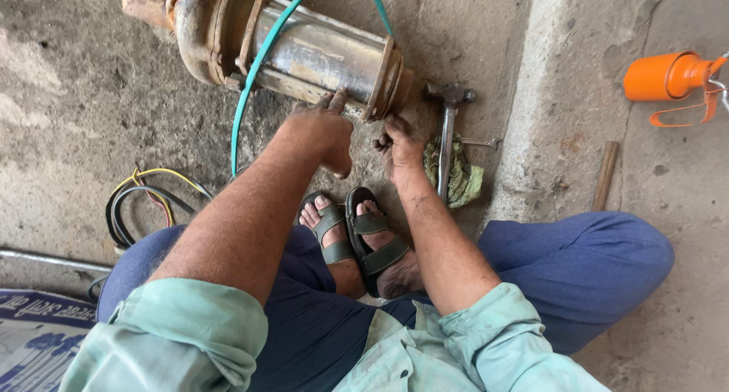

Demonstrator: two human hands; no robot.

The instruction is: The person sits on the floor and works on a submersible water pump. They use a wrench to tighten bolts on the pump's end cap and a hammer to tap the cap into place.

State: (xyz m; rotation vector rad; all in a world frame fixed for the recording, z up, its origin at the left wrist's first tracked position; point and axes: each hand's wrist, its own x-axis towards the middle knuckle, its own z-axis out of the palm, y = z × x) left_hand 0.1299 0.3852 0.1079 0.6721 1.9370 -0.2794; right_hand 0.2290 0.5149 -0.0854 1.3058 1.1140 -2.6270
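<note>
The left grip (328, 130) rests, fingers spread, on the rusty metal cylinder (319, 54) lying at upper centre of the frame; the right grip (399, 141), fingers curled together, touches its flange (387, 77), with a hammer (448, 134) just right.

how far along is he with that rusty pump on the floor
Done: nothing clearly finished; the rusty pump lies whole on the concrete, flange bolted. In hand: the left hand presses the casing and the right hand works at the end flange. Left: the hammer and rag lie unused beside it.
</note>
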